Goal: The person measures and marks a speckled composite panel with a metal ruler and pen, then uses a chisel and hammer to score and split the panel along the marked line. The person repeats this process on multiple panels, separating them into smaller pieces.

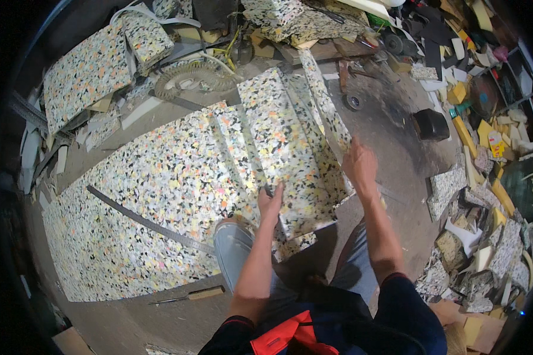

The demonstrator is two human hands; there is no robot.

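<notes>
A thick speckled foam block (278,136) lies in front of me on top of other foam pieces. My left hand (269,207) is on its near left edge, thumb on the upper face and fingers over the side. My right hand (360,163) is closed in a fist beside the right-hand edge of the stack. A narrow speckled foam strip (324,97) runs from the far side down to that fist. The fingers hide what they hold. Under the stack and to the left spreads a large speckled foam sheet (130,231), with a dark metal ruler (142,220) across it.
A wooden-handled knife (206,293) lies on the floor near my left leg. A tape roll (353,102), a hammer (358,72) and a black box-shaped object (431,125) sit at the right. Foam scraps (485,248) pile up along the right side. A coiled hose (189,80) lies behind the sheet.
</notes>
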